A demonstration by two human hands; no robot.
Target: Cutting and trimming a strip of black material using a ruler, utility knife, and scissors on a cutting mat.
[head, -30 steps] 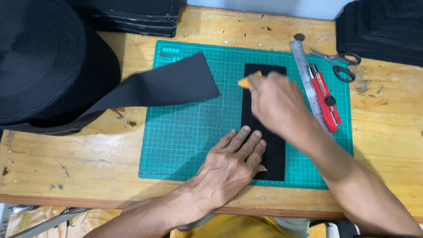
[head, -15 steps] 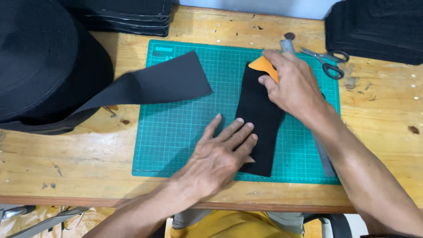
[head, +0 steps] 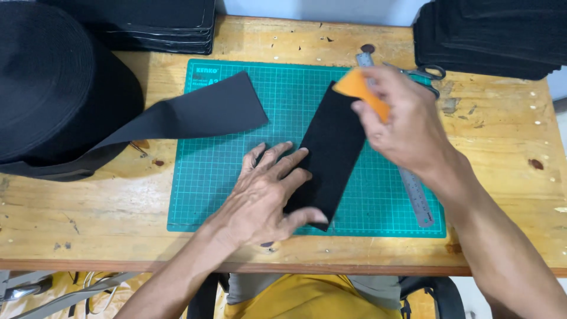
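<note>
One cut black fabric strip [head: 331, 156] now lies skewed on the green cutting mat [head: 378, 204], dragged by the spread left hand [head: 266, 198] while the right hand [head: 401, 127], lifted, grips an orange cutter [head: 357, 88].

One cutting mat [head: 236, 195], one steel ruler [head: 413, 195], one pair of scissors [head: 428, 74], two stacks of black pieces [head: 490, 35].

Bare green mat [head: 224, 195] lies free between the black strip [head: 195, 112] and the wooden table's [head: 88, 218] near edge.
</note>
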